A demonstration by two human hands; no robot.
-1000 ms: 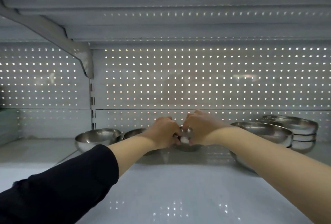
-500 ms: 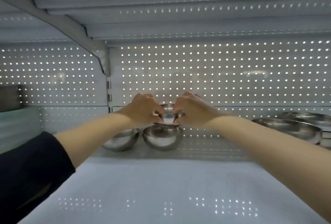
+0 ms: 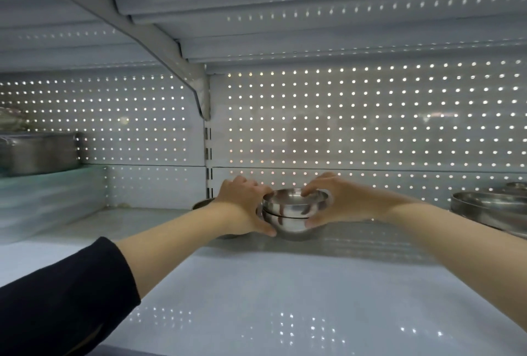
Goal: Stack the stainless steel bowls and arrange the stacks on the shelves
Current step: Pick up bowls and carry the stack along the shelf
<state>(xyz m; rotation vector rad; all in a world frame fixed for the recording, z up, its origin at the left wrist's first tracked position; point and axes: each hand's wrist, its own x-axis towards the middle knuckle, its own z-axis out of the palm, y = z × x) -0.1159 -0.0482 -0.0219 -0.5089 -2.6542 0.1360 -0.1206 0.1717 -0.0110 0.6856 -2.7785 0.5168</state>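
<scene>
Bowls of stainless steel, a small stack (image 3: 293, 214) of two nested ones, stand on the white shelf (image 3: 285, 293) near its back, held from both sides. Left hand (image 3: 242, 207) curls around the stack's left side, thumb low against the lower bowl and fingers over the far rim. Right hand (image 3: 336, 201) grasps the right side, fingertips resting on the top bowl's rim and thumb pressed near the lower bowl's base. Just left of the grip, mostly hidden behind the left hand, another bowl (image 3: 204, 204) sits on the shelf. Well to the right of the grip lie wider steel bowls (image 3: 493, 209), stacked. Far to the left, on a separate ledge, stands a steel pan (image 3: 37, 153). Behind the hands runs a perforated back panel (image 3: 356, 116)
</scene>
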